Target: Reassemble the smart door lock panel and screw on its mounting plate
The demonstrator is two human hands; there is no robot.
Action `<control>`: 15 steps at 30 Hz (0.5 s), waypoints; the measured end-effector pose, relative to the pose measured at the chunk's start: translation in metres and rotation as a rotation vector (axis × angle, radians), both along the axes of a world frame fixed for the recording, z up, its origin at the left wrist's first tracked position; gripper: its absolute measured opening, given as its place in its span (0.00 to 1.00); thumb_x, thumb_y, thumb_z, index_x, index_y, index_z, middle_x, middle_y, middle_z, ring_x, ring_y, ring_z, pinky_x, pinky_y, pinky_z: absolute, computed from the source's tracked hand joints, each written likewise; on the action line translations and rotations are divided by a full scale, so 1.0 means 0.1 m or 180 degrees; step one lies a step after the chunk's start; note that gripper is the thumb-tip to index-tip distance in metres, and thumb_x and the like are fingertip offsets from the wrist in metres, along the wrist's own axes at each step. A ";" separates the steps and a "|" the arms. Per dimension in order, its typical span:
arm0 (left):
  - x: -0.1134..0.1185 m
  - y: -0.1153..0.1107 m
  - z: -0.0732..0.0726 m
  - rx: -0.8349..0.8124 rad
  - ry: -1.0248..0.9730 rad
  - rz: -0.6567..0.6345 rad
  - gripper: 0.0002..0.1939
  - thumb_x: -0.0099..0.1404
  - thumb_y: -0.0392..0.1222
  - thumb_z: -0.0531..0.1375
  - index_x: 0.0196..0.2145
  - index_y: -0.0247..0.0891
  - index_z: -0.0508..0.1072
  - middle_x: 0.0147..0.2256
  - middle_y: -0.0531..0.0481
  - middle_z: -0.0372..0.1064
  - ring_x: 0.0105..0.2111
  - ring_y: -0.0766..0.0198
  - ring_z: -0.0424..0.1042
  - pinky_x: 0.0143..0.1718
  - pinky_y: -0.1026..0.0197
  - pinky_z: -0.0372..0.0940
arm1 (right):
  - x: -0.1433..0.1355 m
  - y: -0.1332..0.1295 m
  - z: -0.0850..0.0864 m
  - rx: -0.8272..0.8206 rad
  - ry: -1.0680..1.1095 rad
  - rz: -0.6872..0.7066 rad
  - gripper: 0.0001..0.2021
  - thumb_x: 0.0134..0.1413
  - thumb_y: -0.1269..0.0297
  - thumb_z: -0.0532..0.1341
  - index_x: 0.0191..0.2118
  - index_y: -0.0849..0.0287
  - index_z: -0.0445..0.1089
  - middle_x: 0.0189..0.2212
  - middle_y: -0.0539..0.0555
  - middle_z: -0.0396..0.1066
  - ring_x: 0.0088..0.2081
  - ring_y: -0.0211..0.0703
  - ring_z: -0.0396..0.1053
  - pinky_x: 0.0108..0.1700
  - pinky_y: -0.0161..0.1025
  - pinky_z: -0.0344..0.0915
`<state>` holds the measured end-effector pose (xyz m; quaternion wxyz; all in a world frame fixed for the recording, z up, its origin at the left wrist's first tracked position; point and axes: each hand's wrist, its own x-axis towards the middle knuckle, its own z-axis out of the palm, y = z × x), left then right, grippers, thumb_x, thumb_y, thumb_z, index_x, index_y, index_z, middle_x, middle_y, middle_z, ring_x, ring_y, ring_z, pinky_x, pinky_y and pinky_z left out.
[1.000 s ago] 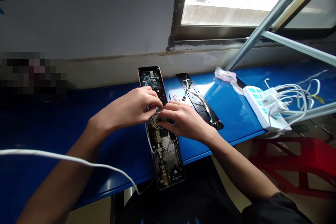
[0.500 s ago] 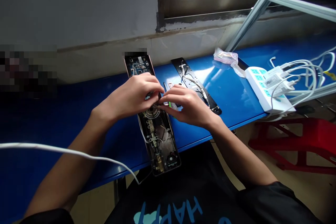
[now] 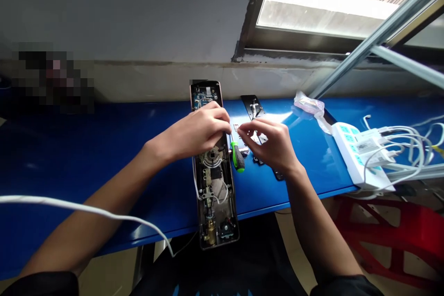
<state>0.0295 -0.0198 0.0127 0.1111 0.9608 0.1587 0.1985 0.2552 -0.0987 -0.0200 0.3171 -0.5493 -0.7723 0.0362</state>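
A long, narrow open casing [image 3: 217, 185] with a circuit board, a round part, thin wires and brass-coloured parts lies across the blue table's front edge. Over its upper half is my left hand [image 3: 204, 129], fingers curled together; what they pinch, if anything, is too small to see. My right hand [image 3: 268, 141] hovers just right of the casing, thumb and fingertips pressed together, with any held item too small to make out. Between the hands a green and black screwdriver [image 3: 237, 157] lies on the table. Behind my right hand lies a black plate [image 3: 252, 105] with a wrapped cable on it, partly hidden.
A white power strip [image 3: 360, 162] with plugs and cables is at the right, near a plastic packet [image 3: 308, 103] and metal frame bars [image 3: 378, 32]. A red stool [image 3: 398, 240] is below. A white cable [image 3: 104, 213] crosses over my left forearm.
My hands have moved apart, my right hand shifting away from the casing to the right. The screwdriver now shows more fully. The camera view has tilted up.
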 end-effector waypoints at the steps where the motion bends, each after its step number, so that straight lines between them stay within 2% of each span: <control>1: 0.01 0.00 -0.01 0.0014 0.0003 0.0030 0.17 0.74 0.30 0.53 0.44 0.36 0.82 0.48 0.41 0.77 0.53 0.51 0.69 0.54 0.48 0.71 | 0.05 0.08 0.02 -0.0020 -0.0079 -0.0151 0.10 0.70 0.61 0.59 0.41 0.57 0.78 0.37 0.56 0.79 0.38 0.43 0.73 0.42 0.43 0.70; 3: 0.03 0.02 -0.04 0.0079 -0.0019 0.0060 0.17 0.73 0.28 0.53 0.45 0.36 0.82 0.49 0.41 0.77 0.56 0.50 0.67 0.56 0.47 0.71 | 0.15 0.27 0.03 -0.0207 -0.0333 -0.0248 0.08 0.67 0.65 0.61 0.41 0.58 0.79 0.37 0.57 0.80 0.41 0.48 0.74 0.45 0.46 0.70; 7: 0.06 0.04 -0.13 0.0300 0.0063 0.0036 0.16 0.71 0.26 0.55 0.46 0.35 0.81 0.49 0.41 0.77 0.62 0.46 0.63 0.61 0.42 0.70 | 0.22 0.66 -0.05 -0.0853 -0.0972 -0.0061 0.07 0.62 0.66 0.67 0.44 0.57 0.79 0.40 0.58 0.81 0.47 0.52 0.75 0.52 0.51 0.72; 11: 0.09 0.04 -0.21 0.0392 0.0092 0.0054 0.16 0.70 0.25 0.55 0.44 0.35 0.81 0.48 0.40 0.77 0.64 0.43 0.63 0.62 0.40 0.70 | 0.19 0.93 -0.17 -0.1340 -0.1340 0.0074 0.15 0.69 0.56 0.63 0.55 0.57 0.72 0.55 0.58 0.74 0.51 0.47 0.75 0.53 0.50 0.75; 15: 0.09 0.04 -0.22 0.0358 0.0052 0.0034 0.15 0.70 0.26 0.56 0.43 0.37 0.81 0.47 0.41 0.78 0.64 0.44 0.63 0.62 0.40 0.71 | 0.15 1.03 -0.22 -0.1521 -0.1339 0.0122 0.17 0.69 0.56 0.63 0.58 0.56 0.71 0.57 0.58 0.72 0.52 0.48 0.74 0.54 0.51 0.75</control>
